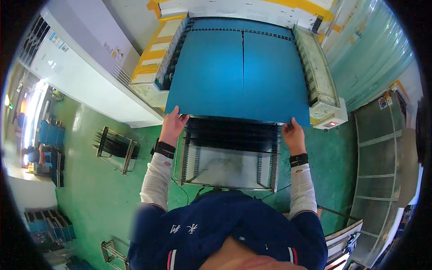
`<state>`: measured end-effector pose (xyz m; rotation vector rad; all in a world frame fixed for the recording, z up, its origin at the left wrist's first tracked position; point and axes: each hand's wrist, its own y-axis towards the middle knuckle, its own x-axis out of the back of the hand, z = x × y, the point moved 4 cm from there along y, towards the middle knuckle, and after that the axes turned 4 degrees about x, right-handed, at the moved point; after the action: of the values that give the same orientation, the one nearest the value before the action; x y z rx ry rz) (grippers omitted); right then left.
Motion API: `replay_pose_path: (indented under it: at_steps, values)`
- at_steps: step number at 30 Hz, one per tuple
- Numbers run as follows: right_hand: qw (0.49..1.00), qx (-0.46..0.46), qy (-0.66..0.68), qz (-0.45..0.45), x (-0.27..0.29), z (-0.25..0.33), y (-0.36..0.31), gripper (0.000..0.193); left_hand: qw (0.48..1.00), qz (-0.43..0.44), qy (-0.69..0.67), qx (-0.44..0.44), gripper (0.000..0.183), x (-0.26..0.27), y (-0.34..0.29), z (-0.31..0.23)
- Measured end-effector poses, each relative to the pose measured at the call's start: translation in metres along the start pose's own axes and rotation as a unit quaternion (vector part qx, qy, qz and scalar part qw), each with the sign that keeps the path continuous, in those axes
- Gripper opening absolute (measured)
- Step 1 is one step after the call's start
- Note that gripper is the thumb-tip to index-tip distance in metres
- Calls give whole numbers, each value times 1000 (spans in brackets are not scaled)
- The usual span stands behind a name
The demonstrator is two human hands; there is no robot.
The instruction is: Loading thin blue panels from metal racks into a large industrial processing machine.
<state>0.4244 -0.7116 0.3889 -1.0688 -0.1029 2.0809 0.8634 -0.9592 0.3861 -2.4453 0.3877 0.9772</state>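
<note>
A wide, flat blue panel (216,90) lies in front of me, its far part on a roller conveyor. A narrow dark slit runs from its far side to about the middle, so I cannot tell whether it is one sheet or more. My left hand (173,128) pinches the near edge by the left corner. By the right corner, my right hand (294,136) grips the same edge with thumb and fingers. Below that edge stands a slotted metal rack (227,182) that holds several dark panels (231,137) at its far end.
Side housings (317,72) flank the conveyor, the left one (157,49) taped yellow. A white cabinet (85,67) stands left, near a small rack (117,148) on the green floor. At right are a clear plastic curtain (369,54) and a metal-framed grey panel (378,180).
</note>
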Motion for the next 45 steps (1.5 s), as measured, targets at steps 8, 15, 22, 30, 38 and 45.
replay_pose_path:
  at_steps: [8,15,22,30,38,45]
  values:
    - [1000,6,9,26,2,-1,18,11,1000,-2,20,-8,20,0,9,-3]
    - [1000,-1,-5,0,-3,3,21,12,1000,14,20,-6,21,-8,9,-6]
    - [1000,-4,1,1,-11,6,21,11,1000,-17,8,3,21,-6,18,-5]
    - [1000,-15,8,0,-6,5,38,9,1000,-14,-7,8,21,-5,24,-7]
    - [1000,-1,-1,13,-5,7,54,13,1000,1,-24,14,17,0,24,-5]
    - [999,-8,-52,8,-12,7,51,18,1000,9,12,1,28,12,4,-1]
